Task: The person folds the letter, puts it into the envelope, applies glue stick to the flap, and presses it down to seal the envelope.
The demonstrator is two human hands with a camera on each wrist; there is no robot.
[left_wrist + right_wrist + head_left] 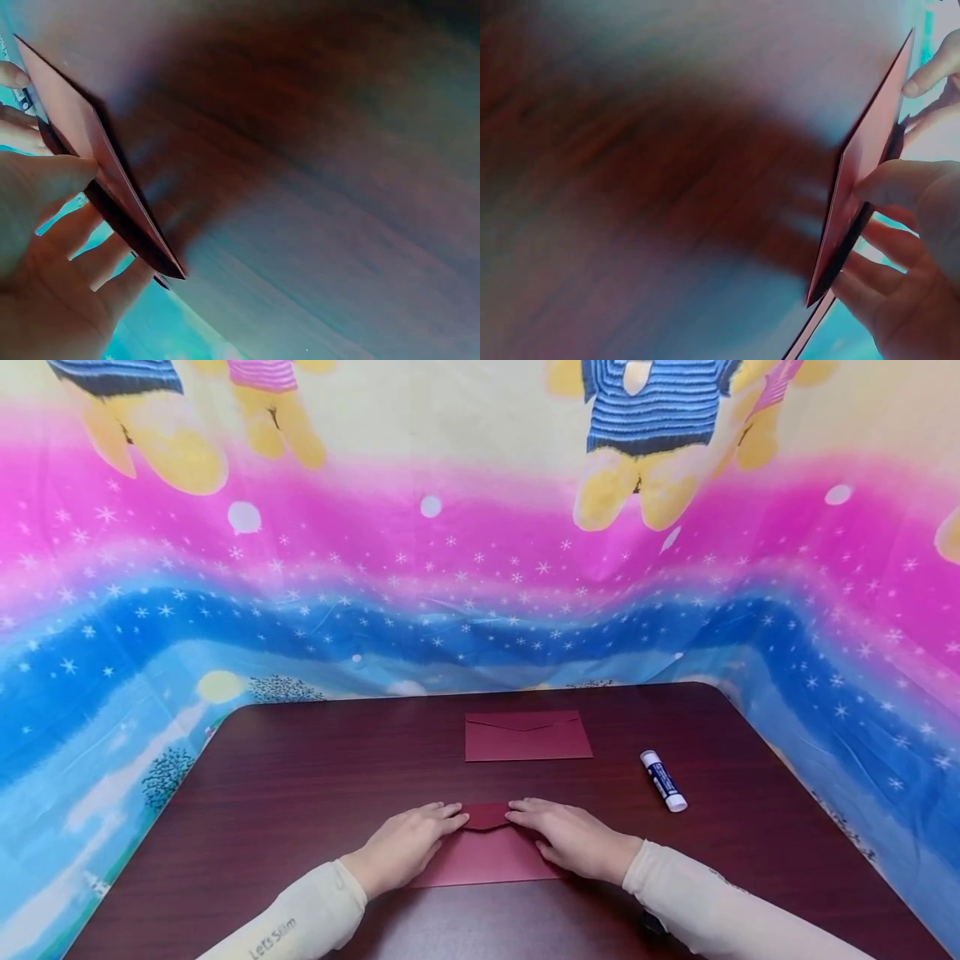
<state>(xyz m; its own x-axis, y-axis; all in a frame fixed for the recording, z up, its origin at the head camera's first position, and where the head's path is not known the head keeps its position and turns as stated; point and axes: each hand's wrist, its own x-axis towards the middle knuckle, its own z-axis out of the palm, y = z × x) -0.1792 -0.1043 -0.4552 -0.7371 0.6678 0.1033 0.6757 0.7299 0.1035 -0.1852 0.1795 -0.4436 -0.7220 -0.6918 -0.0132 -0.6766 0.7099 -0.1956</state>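
A dark red envelope (487,862) lies on the table in front of me, its pointed flap (486,816) folded toward my side. My left hand (408,845) rests at the envelope's left side, with fingertips on the flap. From the right, my right hand (576,837) touches the flap's other end with its fingers, which are fairly straight. In the left wrist view the left thumb (71,172) lies against the envelope body, while the other fingers reach along the flap's far side. The right thumb (881,184) sits likewise in the right wrist view. A dark gap shows under the flap.
Beyond my hands, a second red envelope (528,743) lies with its flap down. A white and dark blue glue stick (663,781) lies to the right on the dark wooden table (337,760). A colourful printed cloth (420,577) hangs behind the table.
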